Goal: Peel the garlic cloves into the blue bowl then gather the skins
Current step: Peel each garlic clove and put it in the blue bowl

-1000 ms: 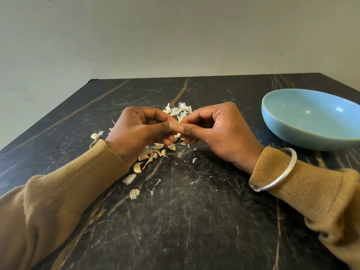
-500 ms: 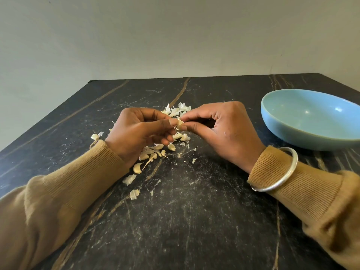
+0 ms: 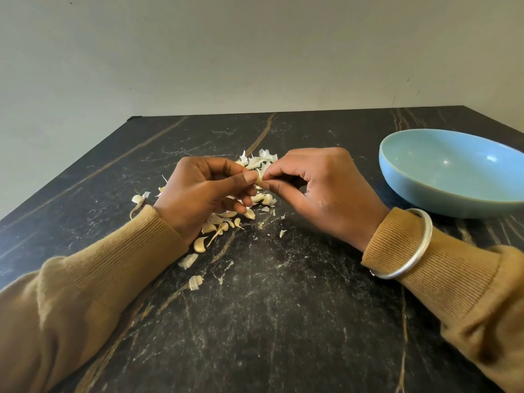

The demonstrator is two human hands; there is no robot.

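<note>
Now left hand (image 3: 198, 191) and right hand (image 3: 320, 194) pinch one clove (image 3: 259, 180) near one bowl (image 3: 425, 195).

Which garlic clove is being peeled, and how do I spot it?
On the black table, left of the blue bowl, two hands meet. The clove is pinched between the left hand and the right hand. Only it is off the table.

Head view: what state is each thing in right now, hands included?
left hand, pinching the garlic clove.
right hand, pinching the same clove.
garlic clove, held between both hands above the table.
blue bowl, upright, no cloves visible inside.
loose cloves, lying on the table by the left hand.
skins, scattered on the table, not gathered.
</note>
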